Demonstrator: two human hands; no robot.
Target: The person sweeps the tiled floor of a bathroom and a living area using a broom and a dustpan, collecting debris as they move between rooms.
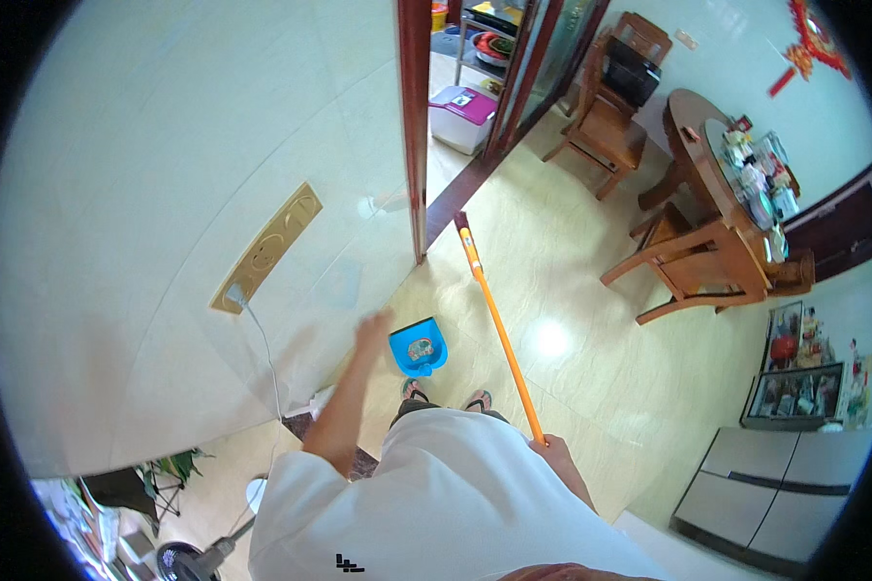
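My right hand (pixel 555 459) is closed around the upper end of a broom's orange handle (pixel 507 338). The broom slants away from me, and its dark reddish bristle head (pixel 461 219) is near the doorway threshold. My left hand (pixel 373 326) is stretched forward beside the tiled wall; motion blurs its fingers, so their pose is unclear. Just right of it, apart from the hand in the picture, a blue plastic dustpan (pixel 430 351) is in front of my feet. A sticker (pixel 420 349) lies in the middle of the pan. Flip-flops (pixel 415 390) are on my feet.
A white wall (pixel 189 181) with a socket strip (pixel 265 250) and plugged-in cord (pixel 267 348) stands at left. Ahead is a sliding door frame (pixel 413 131), with a purple-lidded bin (pixel 465 120) beyond. Wooden chairs (pixel 697 272) and a laden table (pixel 687 138) stand right; a fan (pixel 189 559) is lower left.
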